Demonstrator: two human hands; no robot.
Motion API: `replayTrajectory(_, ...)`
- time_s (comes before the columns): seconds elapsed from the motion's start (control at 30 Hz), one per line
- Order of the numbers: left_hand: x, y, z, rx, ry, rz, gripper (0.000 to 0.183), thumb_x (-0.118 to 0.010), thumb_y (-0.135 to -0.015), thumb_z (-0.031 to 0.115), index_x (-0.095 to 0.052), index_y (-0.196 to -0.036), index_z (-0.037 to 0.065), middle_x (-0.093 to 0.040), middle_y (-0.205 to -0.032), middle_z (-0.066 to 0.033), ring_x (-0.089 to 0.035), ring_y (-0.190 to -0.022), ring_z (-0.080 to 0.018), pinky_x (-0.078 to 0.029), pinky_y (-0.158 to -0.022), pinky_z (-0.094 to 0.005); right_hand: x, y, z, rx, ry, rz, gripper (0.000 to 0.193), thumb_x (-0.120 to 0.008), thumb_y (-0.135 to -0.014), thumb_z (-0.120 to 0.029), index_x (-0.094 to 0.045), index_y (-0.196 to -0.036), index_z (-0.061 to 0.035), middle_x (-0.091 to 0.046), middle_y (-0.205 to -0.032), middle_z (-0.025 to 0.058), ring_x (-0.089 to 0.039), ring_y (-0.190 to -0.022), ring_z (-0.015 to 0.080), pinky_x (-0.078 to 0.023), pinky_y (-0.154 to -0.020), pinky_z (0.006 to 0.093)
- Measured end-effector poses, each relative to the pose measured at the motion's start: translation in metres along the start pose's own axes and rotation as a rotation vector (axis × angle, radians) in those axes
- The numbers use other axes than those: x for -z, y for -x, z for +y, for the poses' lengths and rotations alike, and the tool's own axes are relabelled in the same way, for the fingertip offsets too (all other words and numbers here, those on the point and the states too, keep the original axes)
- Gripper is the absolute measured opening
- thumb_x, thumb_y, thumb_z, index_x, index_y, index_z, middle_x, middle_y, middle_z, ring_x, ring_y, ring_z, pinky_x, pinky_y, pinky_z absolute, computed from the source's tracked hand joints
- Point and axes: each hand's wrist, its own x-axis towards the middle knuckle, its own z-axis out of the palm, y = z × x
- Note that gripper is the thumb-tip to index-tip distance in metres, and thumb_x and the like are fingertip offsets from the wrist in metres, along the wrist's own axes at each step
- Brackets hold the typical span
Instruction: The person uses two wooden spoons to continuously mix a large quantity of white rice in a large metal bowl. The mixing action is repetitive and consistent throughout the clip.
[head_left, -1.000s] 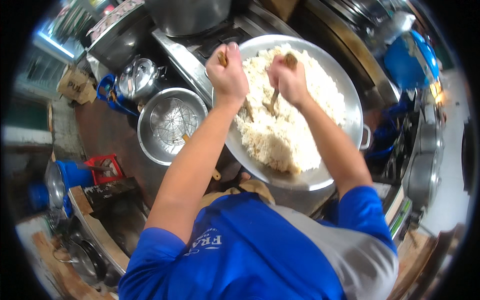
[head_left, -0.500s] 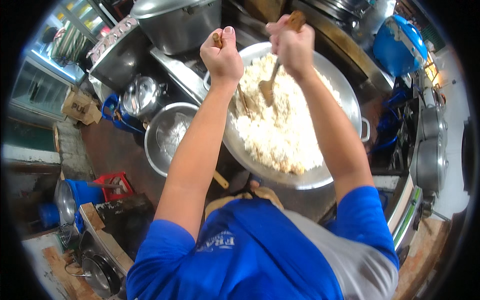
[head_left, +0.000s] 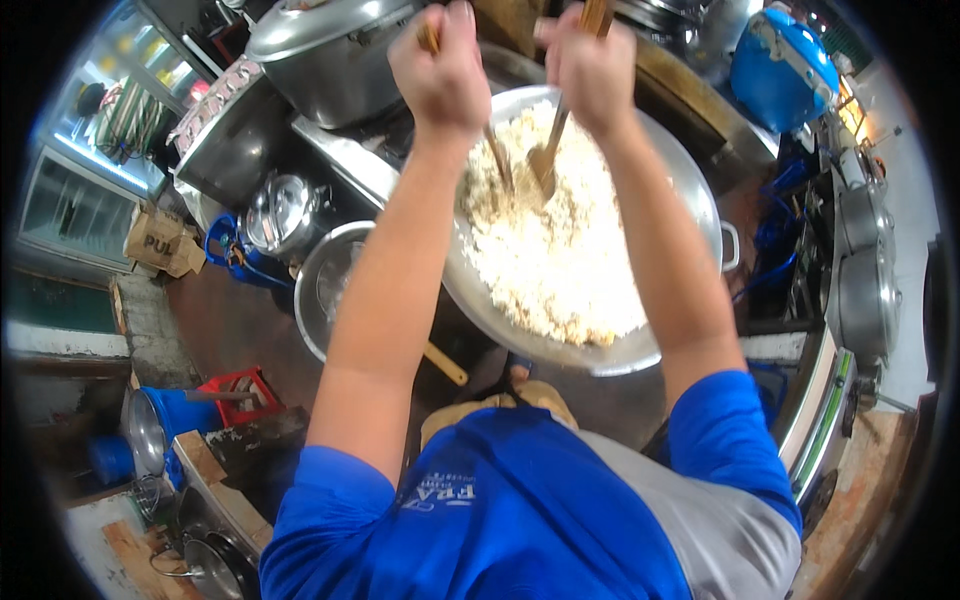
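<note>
A wide metal pan with loop handles holds a large heap of white rice. My left hand is closed in a fist round the wooden handle of a spatula, whose lower end is in the rice. Gripped in my right hand is a second wooden-handled spatula; its flat blade stands in the rice on the far side. The two lower ends are close together. Both hands are above the pan's far part and slightly blurred.
Beyond my left hand stands a big lidded pot. A metal basin is left of the pan, near a pale utensil handle. Far right is a blue container; lidded pots line the right side. A red crate lies left.
Both hands have moved farther from me, and the right spatula is more upright. The spatulas' lower ends have drawn closer together in the rice. The whole view has shifted slightly.
</note>
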Motion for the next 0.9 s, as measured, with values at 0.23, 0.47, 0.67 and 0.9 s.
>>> replayTrajectory(0.23,-0.002,0.078,-0.113,0.133,-0.236,0.004,0.035,-0.060,-0.091,0.012,-0.040,-0.065,0.002,-0.035,-0.058,-0.0036,-0.037,-0.061,-0.0093,-0.032,-0.054,-0.0301,0.050,0.088,0.107,-0.091,-0.059,0.302,0.028,-0.058,-0.092,-0.004,-0.046,-0.067,-0.0088,-0.047,-0.056,0.0016,-0.048,-0.047,0.0114,-0.039,-0.044,0.0271)
replayTrajectory(0.47,-0.023,0.004,-0.027,0.154,-0.019,-0.103,0.038,-0.061,-0.095,0.017,-0.047,-0.061,0.006,-0.045,-0.057,0.0036,-0.039,-0.056,-0.0059,-0.031,-0.051,-0.0251,0.060,0.021,-0.030,-0.038,-0.049,0.182,0.023,-0.061,-0.094,-0.015,-0.052,-0.076,-0.0054,-0.046,-0.058,0.0015,-0.045,-0.048,0.0116,-0.037,-0.045,0.0292)
replayTrajectory(0.67,-0.013,-0.043,0.036,0.323,0.156,-0.036,0.027,-0.062,-0.096,0.019,-0.050,-0.071,0.016,-0.043,-0.054,0.0056,-0.037,-0.041,-0.0052,-0.026,-0.037,-0.0231,0.151,0.026,-0.113,0.126,0.213,0.466,0.015,-0.063,-0.095,-0.016,-0.062,-0.089,-0.0027,-0.046,-0.058,0.0004,-0.045,-0.047,0.0115,-0.038,-0.046,0.0281)
replayTrajectory(0.9,0.051,-0.002,-0.014,0.440,-0.191,0.120,0.034,-0.063,-0.096,0.020,-0.044,-0.069,0.014,-0.040,-0.052,0.0039,-0.035,-0.037,-0.0067,-0.025,-0.033,-0.0247,0.252,0.126,-0.122,-0.044,0.292,0.948,0.042,-0.064,-0.093,-0.035,-0.042,-0.063,-0.0154,-0.037,-0.050,-0.0022,-0.037,-0.038,0.0110,-0.027,-0.036,0.0296)
